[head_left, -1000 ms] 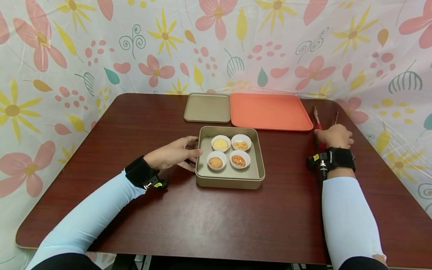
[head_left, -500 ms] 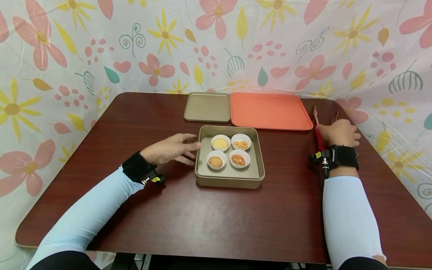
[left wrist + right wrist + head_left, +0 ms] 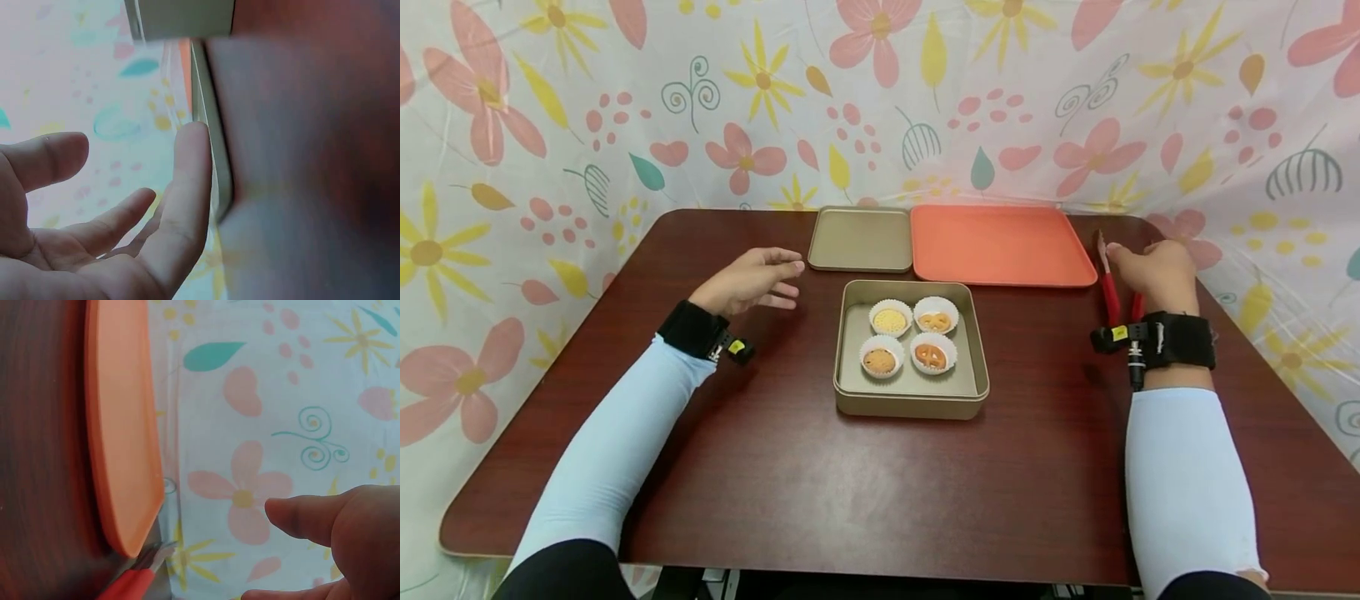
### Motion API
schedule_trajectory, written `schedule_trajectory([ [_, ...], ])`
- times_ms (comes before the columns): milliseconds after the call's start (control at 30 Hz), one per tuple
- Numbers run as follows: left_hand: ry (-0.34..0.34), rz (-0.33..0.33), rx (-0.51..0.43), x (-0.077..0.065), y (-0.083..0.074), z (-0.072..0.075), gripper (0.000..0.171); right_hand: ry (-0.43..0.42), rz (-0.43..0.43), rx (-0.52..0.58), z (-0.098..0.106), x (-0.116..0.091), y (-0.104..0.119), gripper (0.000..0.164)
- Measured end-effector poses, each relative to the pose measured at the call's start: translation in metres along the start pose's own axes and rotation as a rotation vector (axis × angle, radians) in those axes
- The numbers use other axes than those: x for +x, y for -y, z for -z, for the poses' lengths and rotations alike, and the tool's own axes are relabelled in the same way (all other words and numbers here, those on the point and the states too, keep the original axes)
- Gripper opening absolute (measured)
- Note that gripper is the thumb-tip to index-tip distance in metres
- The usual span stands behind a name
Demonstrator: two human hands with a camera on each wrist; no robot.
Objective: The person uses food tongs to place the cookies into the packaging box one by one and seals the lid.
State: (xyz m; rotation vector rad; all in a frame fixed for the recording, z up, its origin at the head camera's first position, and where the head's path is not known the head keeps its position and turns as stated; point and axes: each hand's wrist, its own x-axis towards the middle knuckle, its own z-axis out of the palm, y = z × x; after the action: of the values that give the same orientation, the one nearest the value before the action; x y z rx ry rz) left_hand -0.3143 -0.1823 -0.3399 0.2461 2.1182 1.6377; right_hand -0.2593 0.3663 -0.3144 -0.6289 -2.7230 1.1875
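Observation:
My left hand is in the air left of the gold square tin and the flat gold tray, fingers loosely extended. In the left wrist view that hand holds nothing. Inside the tin sit several white paper cups with a cookie, a pretzel, small golden snacks and yellow bits. Over the red-handled tongs at the far right is my right hand, partly covering them. Its thumb points out straight in the right wrist view, apart from the tongs.
An orange tray lies at the back of the brown table, side by side with the flat gold tray. A flowered cloth hangs behind the table.
My left hand has left the tin's side and moved up and leftward. My right hand has moved forward and slightly right over the tongs. Tin and trays stay put.

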Motion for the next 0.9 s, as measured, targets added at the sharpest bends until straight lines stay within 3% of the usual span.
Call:
schedule_trajectory([
  [300,-0.058,0.107,-0.072,0.046,-0.002,0.025,0.056,0.001,0.041,-0.011,0.003,-0.002,0.004,0.104],
  [633,-0.122,0.232,-0.077,0.074,-0.003,0.030,0.059,0.010,0.079,0.019,0.005,-0.009,0.020,0.101],
  [900,-0.142,0.268,0.149,0.084,-0.009,0.021,0.049,-0.043,0.153,0.022,-0.002,-0.017,0.048,0.086],
])
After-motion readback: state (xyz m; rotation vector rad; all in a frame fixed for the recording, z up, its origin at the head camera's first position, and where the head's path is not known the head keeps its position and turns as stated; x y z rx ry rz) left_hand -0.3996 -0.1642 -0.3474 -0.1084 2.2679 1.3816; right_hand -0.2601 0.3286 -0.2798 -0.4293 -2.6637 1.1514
